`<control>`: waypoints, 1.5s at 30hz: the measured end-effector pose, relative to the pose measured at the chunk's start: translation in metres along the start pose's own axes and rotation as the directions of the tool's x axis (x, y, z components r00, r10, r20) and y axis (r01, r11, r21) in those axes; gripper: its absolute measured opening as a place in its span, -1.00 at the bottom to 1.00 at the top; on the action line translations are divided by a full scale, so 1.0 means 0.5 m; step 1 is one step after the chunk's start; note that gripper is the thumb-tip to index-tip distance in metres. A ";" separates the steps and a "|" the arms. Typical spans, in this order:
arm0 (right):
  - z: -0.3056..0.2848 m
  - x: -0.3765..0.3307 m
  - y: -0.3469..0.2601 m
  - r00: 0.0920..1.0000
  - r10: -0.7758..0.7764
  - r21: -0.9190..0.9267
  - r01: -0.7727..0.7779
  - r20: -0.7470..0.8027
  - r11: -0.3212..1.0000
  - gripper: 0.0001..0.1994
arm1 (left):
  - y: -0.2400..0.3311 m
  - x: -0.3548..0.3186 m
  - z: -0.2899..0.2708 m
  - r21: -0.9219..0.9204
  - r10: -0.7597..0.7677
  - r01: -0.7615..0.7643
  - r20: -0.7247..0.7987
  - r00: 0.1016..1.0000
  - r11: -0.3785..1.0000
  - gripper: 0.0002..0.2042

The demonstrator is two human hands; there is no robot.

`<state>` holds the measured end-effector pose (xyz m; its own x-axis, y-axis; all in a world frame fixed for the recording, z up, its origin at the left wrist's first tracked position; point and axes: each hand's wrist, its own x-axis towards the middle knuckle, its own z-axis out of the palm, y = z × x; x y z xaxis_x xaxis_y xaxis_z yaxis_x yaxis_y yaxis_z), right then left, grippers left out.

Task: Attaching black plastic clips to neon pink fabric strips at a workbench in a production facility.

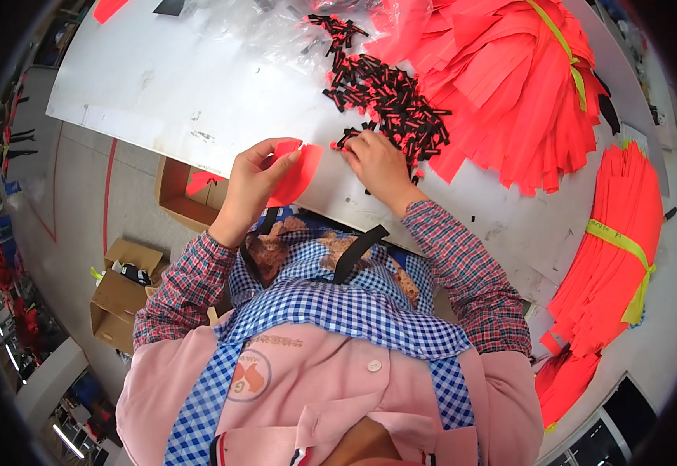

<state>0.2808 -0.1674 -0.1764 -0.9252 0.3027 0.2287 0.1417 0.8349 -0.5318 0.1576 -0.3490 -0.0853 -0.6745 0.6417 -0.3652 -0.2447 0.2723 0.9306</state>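
Note:
My left hand (pixel 255 177) is closed on a bright red fabric piece (pixel 298 177), pinched between thumb and fingers at the table's front edge. The piece hangs down and curves below the fingertips. To its right, my right hand (pixel 380 165) is at the near left side of a heap of small black-and-red fabric tabs (pixel 400 105). Its fingers are bent and drawn together at the heap's edge. Whatever lies between those fingertips is hidden or too small to make out.
A large bundle of red strips (pixel 501 85) tied with a yellow band lies at the far right. Another tied red bundle (pixel 610 241) lies nearer right. Clear plastic film (pixel 253 31) rests at the back of the white table (pixel 144 85). Cardboard boxes (pixel 125 291) stand on the floor left.

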 end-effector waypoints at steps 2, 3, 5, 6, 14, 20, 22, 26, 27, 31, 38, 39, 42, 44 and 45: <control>0.011 -0.002 0.017 0.996 -0.076 -0.046 0.074 -0.044 0.996 -0.87 | -0.018 -0.022 -0.001 -0.012 0.078 -0.078 0.006 0.997 0.997 -0.79; 0.004 -0.005 0.027 0.993 -0.106 -0.058 0.104 -0.044 0.993 -0.87 | -0.028 -0.036 0.000 -0.009 0.155 -0.155 0.009 0.988 0.988 -0.79; -0.017 -0.015 0.003 0.987 0.041 0.139 -0.019 -0.156 0.990 -0.89 | -0.038 -0.082 0.005 -0.144 0.176 -0.177 -0.018 0.984 0.974 -0.78; -0.045 -0.023 -0.038 0.975 0.208 0.302 -0.176 -0.077 0.937 -0.89 | -0.051 -0.110 0.004 -0.149 0.184 -0.186 -0.028 0.983 0.971 -0.78; -0.147 -0.174 -0.274 0.970 0.238 0.913 -0.134 0.042 0.385 -0.80 | -0.084 -0.247 0.029 -0.106 0.379 -0.372 0.055 0.924 0.922 -0.81; -0.158 -0.216 -0.328 0.975 0.195 0.782 -0.037 -0.110 0.623 -0.83 | -0.074 -0.296 0.046 0.015 0.538 -0.541 0.080 0.839 0.841 -0.80; -0.152 -0.216 -0.326 0.976 0.166 0.765 0.002 -0.142 0.644 -0.83 | -0.070 -0.304 0.048 0.042 0.563 -0.566 0.067 0.824 0.823 -0.80; -0.138 -0.209 -0.326 0.976 0.132 0.752 0.043 -0.171 0.658 -0.85 | -0.070 -0.310 0.046 0.111 0.599 -0.600 0.049 0.799 0.792 -0.81; -0.137 -0.208 -0.326 0.978 0.129 0.742 0.036 -0.163 0.669 -0.84 | -0.071 -0.310 0.045 0.116 0.623 -0.621 0.031 0.782 0.775 -0.81; -0.142 -0.206 -0.316 0.987 0.145 0.772 -0.037 -0.072 0.634 -0.82 | -0.066 -0.311 0.044 0.101 0.570 -0.569 0.020 0.822 0.816 -0.82; -0.149 -0.184 -0.276 0.968 0.200 0.862 -0.226 0.149 0.453 -0.73 | -0.045 -0.262 0.027 -0.229 0.422 -0.377 0.198 0.885 0.898 -0.69; -0.147 -0.184 -0.272 0.948 0.143 0.897 -0.316 0.284 0.310 -0.73 | -0.043 -0.252 0.023 -0.246 0.399 -0.338 0.269 0.877 0.909 -0.65; -0.126 -0.175 -0.267 0.950 0.173 0.939 -0.292 0.262 0.184 -0.79 | -0.026 -0.234 0.023 -0.443 0.312 -0.151 0.315 0.896 0.883 -0.68; -0.125 -0.168 -0.266 0.955 0.181 0.959 -0.259 0.236 0.113 -0.81 | -0.012 -0.221 0.018 -0.544 0.232 0.001 0.360 0.904 0.839 -0.69; -0.127 -0.166 -0.268 0.960 0.162 0.966 -0.244 0.228 0.087 -0.82 | -0.008 -0.215 0.016 -0.542 0.229 0.005 0.362 0.904 0.840 -0.69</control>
<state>0.3607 -0.2753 -0.0722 -0.9456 0.3211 -0.0527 -0.1017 -0.4455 -0.8895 0.2366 -0.4134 -0.0499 -0.4130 0.9019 -0.1266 -0.5866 -0.1571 0.7945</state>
